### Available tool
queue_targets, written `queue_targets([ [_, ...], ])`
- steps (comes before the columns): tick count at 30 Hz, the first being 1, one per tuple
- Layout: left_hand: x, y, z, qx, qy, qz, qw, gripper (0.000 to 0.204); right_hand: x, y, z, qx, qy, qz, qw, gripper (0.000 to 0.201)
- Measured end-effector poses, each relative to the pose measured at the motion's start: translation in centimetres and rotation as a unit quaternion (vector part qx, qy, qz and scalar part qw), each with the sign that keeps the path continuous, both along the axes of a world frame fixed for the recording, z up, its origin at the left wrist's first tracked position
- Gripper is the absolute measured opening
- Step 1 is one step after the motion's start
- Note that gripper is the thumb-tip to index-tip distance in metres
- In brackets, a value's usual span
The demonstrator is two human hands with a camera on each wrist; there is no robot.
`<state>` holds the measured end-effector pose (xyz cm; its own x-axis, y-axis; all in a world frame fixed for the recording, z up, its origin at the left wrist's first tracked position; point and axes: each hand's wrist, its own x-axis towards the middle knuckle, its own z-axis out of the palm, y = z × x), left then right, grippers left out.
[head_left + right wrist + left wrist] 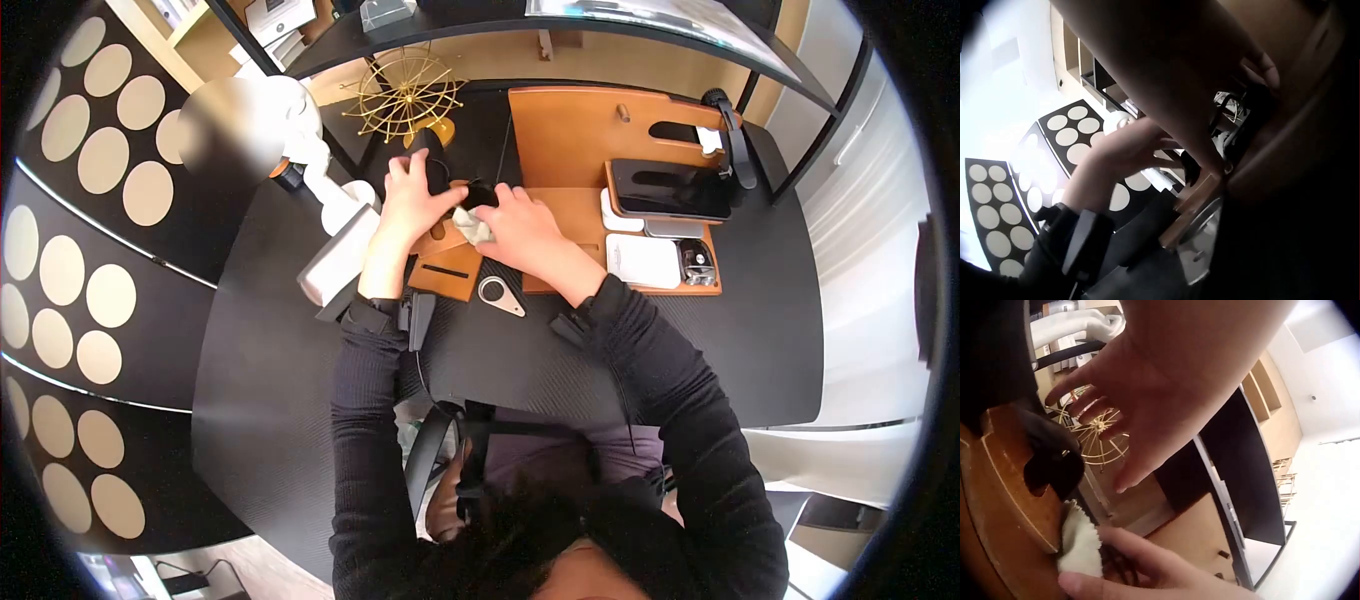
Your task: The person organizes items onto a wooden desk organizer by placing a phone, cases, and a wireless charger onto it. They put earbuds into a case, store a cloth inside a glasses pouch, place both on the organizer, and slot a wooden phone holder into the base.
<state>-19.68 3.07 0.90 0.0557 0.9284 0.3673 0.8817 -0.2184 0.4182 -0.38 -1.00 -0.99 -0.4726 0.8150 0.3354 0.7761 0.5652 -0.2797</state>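
Observation:
A pale cloth with a jagged edge (470, 226) (1080, 544) lies against a brown piece (446, 268) (1013, 481). My right hand (527, 236) (1160, 578) (1172, 81) pinches this cloth between thumb and finger. My left hand (405, 205) (1154, 394) (1125, 153) is spread to the left of it, its thumb stretched toward the brown piece. A black curved object (1054, 453) sits beside the brown piece in the left wrist view. Whether the left fingertips touch anything is unclear.
A ring-headed tag (510, 302) lies in front of the hands. To the right, a brown organizer (560, 130) holds a phone (670, 190) and a white box (640, 260). A gold wire wheel (408, 98) stands behind; a white lamp (318, 165) is at left.

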Motion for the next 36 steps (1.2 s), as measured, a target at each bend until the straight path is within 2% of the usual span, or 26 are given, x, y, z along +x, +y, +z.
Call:
queue_targets([
  [3, -0.3, 0.2, -0.8, -0.079, 0.035, -0.028, 0.996, 0.096, 0.5, 0.2, 0.3, -0.022, -0.007, 0.011, 1.0, 0.034],
  [4, -0.6, 0.2, -0.3, -0.078, 0.034, -0.029, 0.996, 0.096, 0.6, 0.2, 0.0, 0.032, -0.018, 0.008, 0.999, 0.03],
  [6, -1.5, -0.1, 0.6, -0.154, 0.026, -0.1, 0.983, 0.101, 0.8, 0.7, -0.5, 0.033, -0.006, -0.001, 0.999, 0.025],
  [10, -2.4, -0.9, 1.2, -0.183, 0.014, -0.138, 0.973, 0.103, 0.9, 1.0, -0.7, 0.06, 0.054, 0.001, 0.997, 0.018],
  [11, -2.6, -0.9, 1.1, -0.183, 0.019, -0.15, 0.972, 0.102, 1.1, 1.0, -0.6, 0.059, 0.053, 0.0, 0.997, 0.018],
  [13, -2.9, -0.8, 0.9, -0.182, 0.025, -0.162, 0.97, 0.1, 1.5, 1.0, 0.0, -0.009, 0.091, 0.002, 0.996, 0.024],
  [15, -2.7, -0.4, 0.5, -0.14, 0.025, -0.175, 0.974, 0.095, 1.8, 0.7, 0.7, -0.026, 0.118, 0.001, 0.993, 0.024],
  [16, -2.6, -0.4, 0.2, -0.116, 0.0, -0.173, 0.978, 0.084, 2.0, 0.7, 1.1, -0.043, 0.146, 0.001, 0.988, 0.025],
  [19, -2.5, 0.7, -0.6, -0.051, -0.035, -0.154, 0.986, 0.074, 2.6, 0.7, 2.2, -0.06, 0.162, 0.011, 0.985, 0.025],
  [20, -2.6, 1.1, -0.7, -0.01, -0.068, -0.148, 0.987, 0.06, 2.8, 0.8, 2.5, -0.059, 0.162, 0.01, 0.985, 0.025],
  [21, -3.2, 1.4, -0.6, -0.009, -0.067, -0.149, 0.986, 0.06, 3.1, 1.0, 2.9, -0.045, 0.19, 0.03, 0.98, 0.025],
  [23, -3.3, 1.0, 1.6, -0.042, -0.239, -0.197, 0.95, 0.054, 3.7, 1.2, 4.2, -0.029, 0.219, 0.048, 0.974, 0.025],
  [24, -3.0, 0.1, 2.8, -0.094, -0.362, -0.165, 0.912, 0.047, 4.1, 1.2, 5.1, -0.07, 0.251, 0.079, 0.962, 0.025],
  [25, -2.3, -1.3, 4.6, -0.146, -0.495, -0.139, 0.845, 0.042, 4.4, 1.0, 5.9, -0.11, 0.281, 0.11, 0.947, 0.025],
  [26, -2.2, -2.0, 5.6, -0.153, -0.548, -0.169, 0.805, 0.041, 4.5, 0.6, 6.6, -0.159, 0.325, 0.145, 0.921, 0.024],
  [27, -2.2, -2.3, 6.0, -0.159, -0.599, -0.198, 0.759, 0.042, 4.7, 0.3, 7.3, -0.161, 0.326, 0.145, 0.92, 0.024],
  [28, -2.3, -2.3, 5.9, -0.172, -0.662, -0.151, 0.713, 0.047, 4.8, -0.2, 8.3, -0.182, 0.316, 0.19, 0.911, 0.023],
  [29, -2.3, -2.5, 5.6, -0.173, -0.662, -0.149, 0.714, 0.047, 4.8, -0.6, 9.0, -0.203, 0.306, 0.235, 0.9, 0.021],
  [30, -1.6, -3.5, 6.2, -0.187, -0.679, -0.139, 0.696, 0.048, 4.5, -1.0, 9.3, -0.154, 0.319, 0.263, 0.897, 0.019],
  [31, -1.0, -4.2, 6.6, -0.201, -0.696, -0.129, 0.677, 0.05, 4.3, -1.2, 9.4, -0.155, 0.319, 0.262, 0.898, 0.019],
  [32, -1.0, -4.4, 6.7, -0.209, -0.699, -0.133, 0.671, 0.051, 4.1, -1.4, 9.5, -0.091, 0.351, 0.247, 0.898, 0.019],
  [33, 0.2, -6.1, 8.3, -0.191, -0.663, -0.135, 0.711, 0.05, 4.0, -1.5, 9.5, -0.026, 0.383, 0.231, 0.894, 0.019],
  [35, -1.7, -5.5, 7.2, -0.184, -0.663, -0.156, 0.709, 0.051, 4.3, -1.4, 9.9, 0.014, 0.393, 0.227, 0.891, 0.017],
  [36, -4.2, -4.6, 6.1, -0.254, -0.646, -0.226, 0.684, 0.051, 4.5, -1.5, 10.1, 0.023, 0.395, 0.224, 0.891, 0.016],
])
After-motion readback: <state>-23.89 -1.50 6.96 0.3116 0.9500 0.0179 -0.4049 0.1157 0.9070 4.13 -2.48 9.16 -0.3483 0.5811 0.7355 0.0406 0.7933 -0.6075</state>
